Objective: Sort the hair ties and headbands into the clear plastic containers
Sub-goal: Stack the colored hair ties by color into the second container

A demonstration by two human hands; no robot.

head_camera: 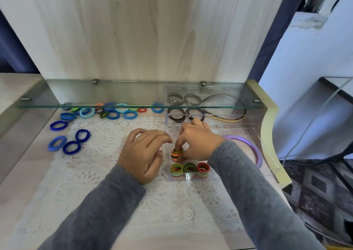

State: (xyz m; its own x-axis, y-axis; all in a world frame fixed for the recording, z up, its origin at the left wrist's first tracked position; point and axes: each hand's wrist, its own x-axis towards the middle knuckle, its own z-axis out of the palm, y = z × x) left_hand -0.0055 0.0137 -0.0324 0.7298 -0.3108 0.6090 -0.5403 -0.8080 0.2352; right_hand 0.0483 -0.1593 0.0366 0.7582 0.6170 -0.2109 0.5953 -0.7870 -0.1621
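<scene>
Right hand [197,141] pinching stacked ties [177,153], container wall [172,179] close

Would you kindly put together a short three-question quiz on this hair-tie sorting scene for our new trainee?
1. True or false: the left hand holds a hair tie.
2. Which hand grips the stack of hair ties inside the small clear container? A) left B) right C) both
3. Fill in: the loose ties lying at the left edge of the lace mat are ____ in colour.

Key: 1 false, it rests on the mat holding nothing; 2 B, the right hand; 3 blue.
</scene>
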